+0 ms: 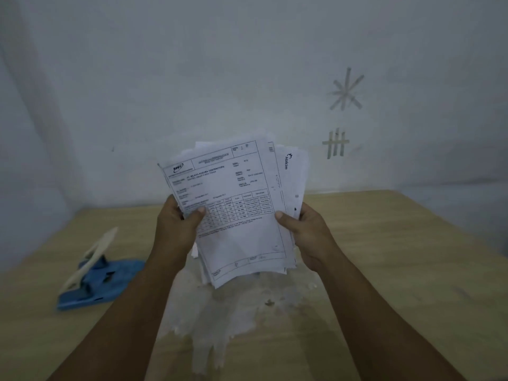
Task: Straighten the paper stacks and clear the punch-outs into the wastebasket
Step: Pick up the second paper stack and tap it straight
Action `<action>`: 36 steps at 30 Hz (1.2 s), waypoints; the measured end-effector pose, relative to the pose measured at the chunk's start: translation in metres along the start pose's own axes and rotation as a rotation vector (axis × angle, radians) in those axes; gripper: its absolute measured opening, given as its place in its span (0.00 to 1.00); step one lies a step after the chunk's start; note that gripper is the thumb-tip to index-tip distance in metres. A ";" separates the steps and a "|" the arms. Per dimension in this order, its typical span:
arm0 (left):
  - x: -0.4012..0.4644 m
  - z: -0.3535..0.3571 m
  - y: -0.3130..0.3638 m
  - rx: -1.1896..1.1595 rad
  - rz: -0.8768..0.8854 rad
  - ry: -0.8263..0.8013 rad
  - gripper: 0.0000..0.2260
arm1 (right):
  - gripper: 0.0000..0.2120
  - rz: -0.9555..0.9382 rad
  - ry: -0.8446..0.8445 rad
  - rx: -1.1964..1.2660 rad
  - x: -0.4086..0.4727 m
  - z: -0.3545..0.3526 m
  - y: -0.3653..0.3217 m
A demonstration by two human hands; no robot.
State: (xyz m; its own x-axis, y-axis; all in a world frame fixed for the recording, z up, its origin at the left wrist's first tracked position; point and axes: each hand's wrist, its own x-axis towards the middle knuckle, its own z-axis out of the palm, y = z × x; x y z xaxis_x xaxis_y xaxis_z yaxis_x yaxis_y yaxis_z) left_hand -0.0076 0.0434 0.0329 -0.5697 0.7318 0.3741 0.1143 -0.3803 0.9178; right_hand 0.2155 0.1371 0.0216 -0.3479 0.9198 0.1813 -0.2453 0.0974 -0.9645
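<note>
Both hands hold an uneven stack of printed sheets (236, 210) upright above the counter (398, 243), well clear of its surface. The left hand (180, 224) grips the stack's left edge, thumb pressed on the front sheet and fingers curled behind. The right hand (303, 232) grips the right edge the same way, thumb on the front page. The sheets are fanned and skewed, with corners sticking out at the top and right; the front page carries a table and a logo, and a sheet behind it shows the word "Holcim".

Directly below the stack, a pale patch of scattered white paper bits (247, 303) lies on the wooden counter, spreading toward the person between the forearms. To the left of the stack, apart from it, a blue hole punch (96, 279) with a cream lever raised rests on the counter. Behind the stack rises a whitish wall (192, 78); to the right of the stack's top, tape marks (343, 114) form a star and a grid on it. The stack hides the counter's far middle edge.
</note>
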 end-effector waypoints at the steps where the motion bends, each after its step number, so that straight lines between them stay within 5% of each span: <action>1: 0.001 0.001 0.003 -0.008 -0.004 0.017 0.14 | 0.14 -0.018 0.013 -0.018 0.000 0.003 0.000; 9: 0.008 0.012 0.023 -0.073 0.056 0.054 0.06 | 0.15 -0.102 0.046 -0.129 -0.001 0.015 -0.011; 22: 0.006 0.014 0.037 -0.026 0.115 0.072 0.07 | 0.09 -0.216 0.083 -0.174 -0.005 0.035 -0.024; 36: -0.036 0.008 -0.030 0.044 -0.118 0.061 0.09 | 0.10 -0.041 0.152 -0.195 -0.025 0.040 0.027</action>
State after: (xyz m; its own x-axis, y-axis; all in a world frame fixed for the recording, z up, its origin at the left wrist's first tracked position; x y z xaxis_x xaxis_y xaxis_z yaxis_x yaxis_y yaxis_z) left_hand 0.0159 0.0326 -0.0077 -0.6298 0.7336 0.2554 0.0785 -0.2669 0.9605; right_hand 0.1815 0.1014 -0.0015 -0.1972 0.9588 0.2044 -0.0723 0.1937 -0.9784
